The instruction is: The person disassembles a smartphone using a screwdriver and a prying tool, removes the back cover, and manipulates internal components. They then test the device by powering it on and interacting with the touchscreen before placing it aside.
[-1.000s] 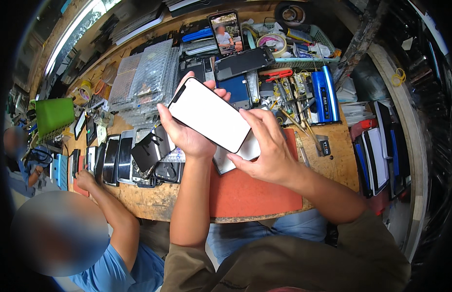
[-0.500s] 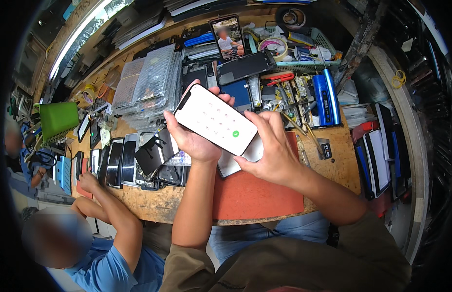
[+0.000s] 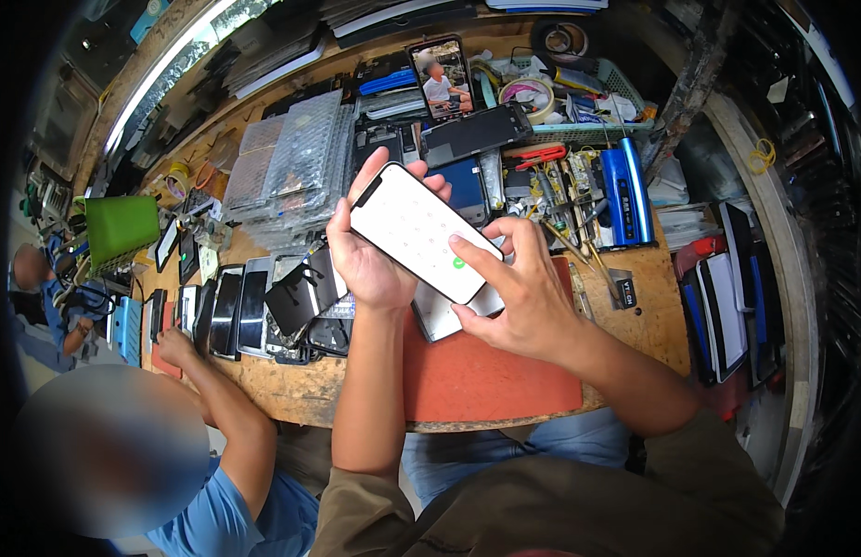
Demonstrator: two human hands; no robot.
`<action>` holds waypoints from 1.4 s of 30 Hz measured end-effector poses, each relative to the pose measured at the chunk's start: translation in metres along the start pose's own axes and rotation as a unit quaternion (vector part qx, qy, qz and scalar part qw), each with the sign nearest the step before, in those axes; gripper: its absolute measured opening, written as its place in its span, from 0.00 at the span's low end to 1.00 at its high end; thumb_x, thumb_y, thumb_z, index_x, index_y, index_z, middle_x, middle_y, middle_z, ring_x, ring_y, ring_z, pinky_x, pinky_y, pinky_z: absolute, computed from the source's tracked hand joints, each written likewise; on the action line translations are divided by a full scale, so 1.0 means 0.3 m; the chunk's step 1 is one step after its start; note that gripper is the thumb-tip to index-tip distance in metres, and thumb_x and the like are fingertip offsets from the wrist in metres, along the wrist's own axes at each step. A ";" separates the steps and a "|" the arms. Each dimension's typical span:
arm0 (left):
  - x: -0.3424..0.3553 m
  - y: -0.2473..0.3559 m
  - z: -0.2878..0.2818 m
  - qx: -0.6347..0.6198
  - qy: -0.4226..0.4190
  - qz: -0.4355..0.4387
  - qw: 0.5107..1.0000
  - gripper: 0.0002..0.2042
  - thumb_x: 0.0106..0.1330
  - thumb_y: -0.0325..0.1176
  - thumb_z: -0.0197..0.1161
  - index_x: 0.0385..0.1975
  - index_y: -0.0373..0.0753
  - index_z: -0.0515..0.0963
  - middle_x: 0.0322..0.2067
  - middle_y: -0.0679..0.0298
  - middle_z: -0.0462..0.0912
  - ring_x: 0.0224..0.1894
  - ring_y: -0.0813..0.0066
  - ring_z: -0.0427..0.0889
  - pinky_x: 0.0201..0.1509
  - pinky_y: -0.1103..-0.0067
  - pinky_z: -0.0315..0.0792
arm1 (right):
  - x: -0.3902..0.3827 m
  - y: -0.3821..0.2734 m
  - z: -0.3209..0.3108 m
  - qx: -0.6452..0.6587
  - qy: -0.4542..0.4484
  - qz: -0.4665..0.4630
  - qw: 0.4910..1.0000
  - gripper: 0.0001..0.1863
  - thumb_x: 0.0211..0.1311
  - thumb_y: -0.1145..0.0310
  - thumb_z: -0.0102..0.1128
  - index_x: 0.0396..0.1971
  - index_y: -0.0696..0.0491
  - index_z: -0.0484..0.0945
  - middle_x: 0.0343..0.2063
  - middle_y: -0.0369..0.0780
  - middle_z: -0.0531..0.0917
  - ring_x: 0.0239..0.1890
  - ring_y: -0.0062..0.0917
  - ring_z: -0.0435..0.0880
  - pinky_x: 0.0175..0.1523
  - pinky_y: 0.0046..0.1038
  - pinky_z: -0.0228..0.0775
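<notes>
A smartphone [image 3: 403,223] with a lit white dial-pad screen lies tilted in my left hand [image 3: 368,269]. The thumb of that hand rests along one long edge, and its fingers come round the far side. My right hand [image 3: 528,302] holds the lower end of the phone between thumb and fingers, its index finger over the screen near the green call button. Beneath the phone, partly hidden, another light-coloured phone or tablet [image 3: 437,321] sits on a red mat [image 3: 491,385].
Bubble-wrap sleeves [image 3: 287,162] are stacked at the back left. Behind stand a propped phone [image 3: 440,79] and a green basket [image 3: 625,116] of tape and tools. A blue cylindrical device [image 3: 623,195] is at right. At left, a co-worker's hand [image 3: 178,348] reaches toward phones on the bench.
My right index finger has moved from the phone's edge onto its screen. The digits look fainter now. The co-worker's head has come nearer at the lower left.
</notes>
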State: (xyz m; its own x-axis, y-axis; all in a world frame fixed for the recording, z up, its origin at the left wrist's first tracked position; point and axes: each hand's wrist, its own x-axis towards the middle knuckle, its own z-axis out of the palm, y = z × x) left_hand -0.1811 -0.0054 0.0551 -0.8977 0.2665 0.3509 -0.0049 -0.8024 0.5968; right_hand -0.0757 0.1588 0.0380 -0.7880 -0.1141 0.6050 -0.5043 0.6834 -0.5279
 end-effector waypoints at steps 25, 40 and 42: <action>-0.002 0.027 0.033 0.044 0.071 -0.024 0.996 0.40 0.82 0.66 0.32 0.65 0.31 0.73 0.49 0.45 0.85 0.50 0.49 0.88 0.57 0.56 0.83 | -0.009 -0.002 0.010 -0.024 -0.003 -0.013 1.000 0.42 0.44 0.66 0.82 0.65 0.45 0.79 0.52 0.48 0.69 0.51 0.42 0.72 0.52 0.39 0.71; 0.000 0.019 0.039 0.114 0.052 0.001 0.992 0.32 0.81 0.56 0.50 0.65 0.30 0.72 0.51 0.46 0.85 0.51 0.52 0.89 0.58 0.57 0.85 | -0.006 -0.010 -0.004 -0.021 -0.019 -0.008 1.000 0.41 0.44 0.67 0.81 0.65 0.50 0.78 0.50 0.50 0.70 0.51 0.45 0.74 0.56 0.43 0.73; -0.003 0.015 0.051 0.204 0.074 0.007 0.976 0.28 0.81 0.50 0.55 0.66 0.30 0.70 0.51 0.46 0.84 0.51 0.52 0.89 0.59 0.56 0.84 | -0.006 -0.009 -0.004 -0.022 -0.014 -0.009 1.000 0.41 0.44 0.66 0.81 0.65 0.50 0.78 0.50 0.50 0.70 0.51 0.45 0.74 0.56 0.43 0.73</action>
State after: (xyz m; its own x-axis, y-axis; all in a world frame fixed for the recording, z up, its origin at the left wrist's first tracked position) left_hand -0.1737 -0.0011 0.0685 -0.9501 0.1531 0.2717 0.1570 -0.5179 0.8409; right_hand -0.0724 0.1579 0.0390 -0.7888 -0.1464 0.5969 -0.5032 0.7114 -0.4906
